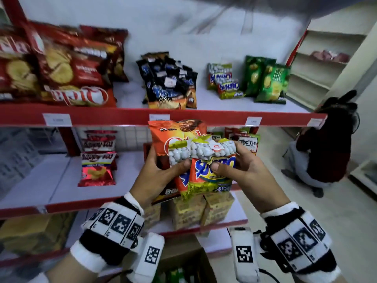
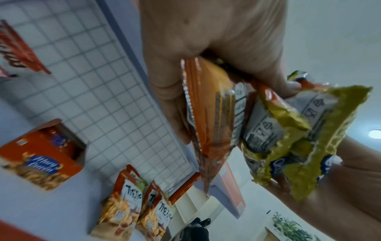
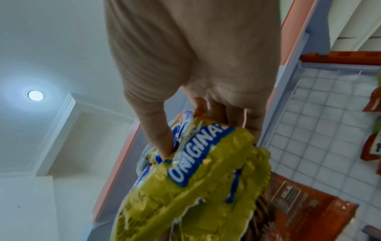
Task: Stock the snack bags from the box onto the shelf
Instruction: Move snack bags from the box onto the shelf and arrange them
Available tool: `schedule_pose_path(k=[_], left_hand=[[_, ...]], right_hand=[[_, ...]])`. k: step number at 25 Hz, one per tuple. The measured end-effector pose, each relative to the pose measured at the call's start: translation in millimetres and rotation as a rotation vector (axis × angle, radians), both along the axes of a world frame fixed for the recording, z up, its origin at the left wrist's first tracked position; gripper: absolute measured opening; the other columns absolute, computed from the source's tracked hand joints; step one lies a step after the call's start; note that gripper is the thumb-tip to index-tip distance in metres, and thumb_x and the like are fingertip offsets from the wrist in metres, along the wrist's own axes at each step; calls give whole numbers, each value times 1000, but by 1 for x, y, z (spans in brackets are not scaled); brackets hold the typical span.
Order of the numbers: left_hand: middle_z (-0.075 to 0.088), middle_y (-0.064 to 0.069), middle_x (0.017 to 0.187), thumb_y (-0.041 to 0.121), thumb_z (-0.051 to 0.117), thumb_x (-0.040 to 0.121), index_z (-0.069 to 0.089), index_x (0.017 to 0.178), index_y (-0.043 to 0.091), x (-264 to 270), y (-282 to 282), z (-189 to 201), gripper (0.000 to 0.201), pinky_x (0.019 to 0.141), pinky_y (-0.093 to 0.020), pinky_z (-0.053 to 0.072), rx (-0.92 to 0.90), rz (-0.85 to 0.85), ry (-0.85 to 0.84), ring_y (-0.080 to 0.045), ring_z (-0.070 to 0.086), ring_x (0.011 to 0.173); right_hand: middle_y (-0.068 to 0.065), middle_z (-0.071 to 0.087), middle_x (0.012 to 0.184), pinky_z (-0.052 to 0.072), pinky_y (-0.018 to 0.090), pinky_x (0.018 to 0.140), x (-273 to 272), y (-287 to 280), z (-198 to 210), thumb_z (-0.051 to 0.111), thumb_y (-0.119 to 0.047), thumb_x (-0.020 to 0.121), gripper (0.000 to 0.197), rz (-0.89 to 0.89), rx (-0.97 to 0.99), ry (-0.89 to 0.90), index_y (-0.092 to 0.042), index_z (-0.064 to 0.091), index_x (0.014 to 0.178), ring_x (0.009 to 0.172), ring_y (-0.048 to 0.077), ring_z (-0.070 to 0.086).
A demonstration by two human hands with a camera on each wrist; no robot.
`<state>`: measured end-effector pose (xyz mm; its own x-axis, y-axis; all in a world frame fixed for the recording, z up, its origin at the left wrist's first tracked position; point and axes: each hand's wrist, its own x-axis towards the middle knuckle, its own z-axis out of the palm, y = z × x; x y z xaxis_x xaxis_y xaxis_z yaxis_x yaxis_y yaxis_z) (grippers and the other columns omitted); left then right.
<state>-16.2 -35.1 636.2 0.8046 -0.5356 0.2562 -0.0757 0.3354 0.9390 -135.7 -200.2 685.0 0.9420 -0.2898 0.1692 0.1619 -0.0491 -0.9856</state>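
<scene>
While we stand before the shelf (image 1: pixel 163 117), our left hand (image 1: pixel 161 172) grips an orange bag (image 1: pixel 163 137) and a peanut bag (image 1: pixel 177 154); our right hand (image 1: pixel 242 168) pinches another peanut bag (image 1: pixel 212 174). Next, we judge, they must be parted and set beside the matching peanut bags (image 1: pixel 224 82) above.

Your left hand (image 1: pixel 161 172) and right hand (image 1: pixel 242 170) are bare. At the lower left and lower right of the head view, each wrist wears a black-and-white band (image 1: pixel 111 225) tiled with square black-and-white markers. A white camera block (image 1: pixel 245 255) with its own marker hangs under each; a black cable trails at the lower right.
</scene>
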Motion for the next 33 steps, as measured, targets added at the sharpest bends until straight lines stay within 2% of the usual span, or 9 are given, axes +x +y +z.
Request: schedule_pose_path(k=[7,9,13,19,23,26,30,32,33], left_hand=[[68,23,106,68,77,45,45,127,27,7,3,60,96,73,-8,50,-24,63,-162,9,63,98],[66,19,112,57,72,57,46,132,25,9,0,67,86,79,-10,52,-21,105,-147,6,62,101],[70,19,106,49,71,60,51,123,31,10,-7,70,68,74,-10,51,50,117,-84,5,64,97],[71,6,110,57,76,58,56,122,28,28,-48,96,73,84,-32,55,5,238,-37,-14,69,99],[72,2,110,56,82,59,57,123,27,41,-68,105,75,86,-41,54,-10,262,20,-21,70,98],[72,1,109,56,78,58,55,124,26,45,-77,106,75,79,-38,57,-4,258,29,-22,71,94],[73,1,107,53,76,59,55,124,28,48,-81,104,73,72,-33,59,-33,255,38,-22,71,93],[72,-1,109,51,74,61,55,125,26,48,-83,105,71,76,-36,58,-46,256,43,-23,71,94],[72,-1,109,51,74,61,55,125,26,48,-83,105,71,76,-36,58,-49,254,43,-23,71,94]], right_hand=[[3,72,104,56,31,76,1,-3,56,77,-13,56,62,-77,6,-125,-13,56,114,97,21,67],[5,72,102,56,36,79,9,-30,81,79,-11,56,58,-121,4,-179,-16,58,109,93,22,67],[5,71,90,58,36,65,70,-118,132,76,3,66,53,-322,-62,-192,-10,55,113,75,21,69],[18,60,122,50,52,91,194,-213,140,81,-5,67,68,-383,-273,119,-10,49,127,104,35,62],[13,62,110,54,40,82,242,-233,126,73,-3,76,58,-279,-439,203,-19,50,128,92,26,62],[19,55,131,51,44,91,256,-241,118,62,-11,88,47,-101,-635,425,-10,49,133,94,26,57],[16,52,135,53,23,50,251,-234,127,62,-22,89,54,-44,-884,561,-9,42,138,66,16,53],[12,47,140,52,18,53,242,-227,143,67,-29,86,68,-53,-992,588,-15,33,143,72,18,54],[11,43,143,54,17,65,236,-223,153,67,-33,86,70,-81,-1091,585,-16,32,144,87,23,57]])
